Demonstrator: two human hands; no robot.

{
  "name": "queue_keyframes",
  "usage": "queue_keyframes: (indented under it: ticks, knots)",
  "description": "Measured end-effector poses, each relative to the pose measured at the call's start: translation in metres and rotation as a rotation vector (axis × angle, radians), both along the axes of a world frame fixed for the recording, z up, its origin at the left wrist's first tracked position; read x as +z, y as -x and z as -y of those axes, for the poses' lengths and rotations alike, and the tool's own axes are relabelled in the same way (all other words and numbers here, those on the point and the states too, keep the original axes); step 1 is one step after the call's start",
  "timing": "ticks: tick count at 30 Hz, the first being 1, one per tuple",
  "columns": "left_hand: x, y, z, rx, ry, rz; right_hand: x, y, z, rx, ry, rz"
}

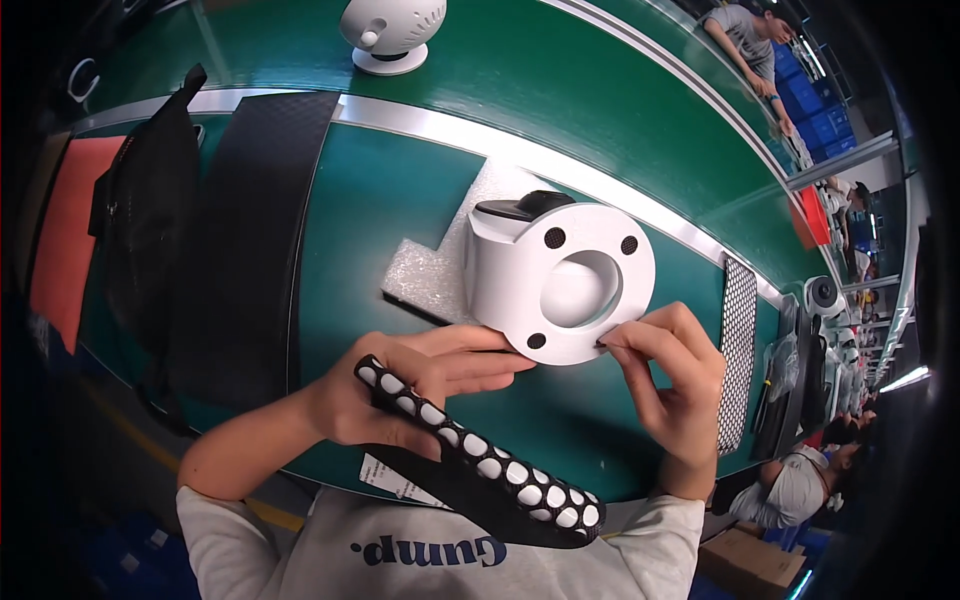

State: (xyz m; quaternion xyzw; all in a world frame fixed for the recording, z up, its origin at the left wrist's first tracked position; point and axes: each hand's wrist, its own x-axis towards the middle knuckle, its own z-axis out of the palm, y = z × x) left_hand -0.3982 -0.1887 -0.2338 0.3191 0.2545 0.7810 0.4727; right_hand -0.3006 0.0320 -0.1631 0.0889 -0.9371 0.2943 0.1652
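A white rounded plastic device [497, 285] lies tipped over, its ring-shaped base with a large round opening facing me. Three dark round pads [555, 238] sit on that ring. My right hand [682, 380] pinches a small black pad [602, 345] against the ring's lower right edge. Between thumb and palm, my left hand [405, 372] grips a bent black sheet [490, 466] marked with white round spots. That hand's fingers stretch out to touch the device's lower edge. Beneath the device is a white foam block [425, 272], partly hidden.
Black sheet material [255, 250], a black bag [155, 215] and a red-orange sheet [75, 235] lie at left. A perforated strip [738, 350] lies at right on the green table [350, 200]. Another white device [393, 35] stands on the green conveyor beyond the metal rail. Co-workers [745, 40] are at right.
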Motion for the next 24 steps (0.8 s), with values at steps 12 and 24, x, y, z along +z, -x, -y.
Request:
queue_keyframes:
  ticks: [12, 24]
  knots:
    - [0.004, 0.003, 0.000, 0.088, 0.031, -0.033, -0.002, -0.003, -0.012, 0.066, -0.882, -0.403]
    - [0.005, 0.000, 0.001, 0.049, 0.058, -0.110, 0.018, 0.021, -0.012, 0.183, -0.422, -0.168]
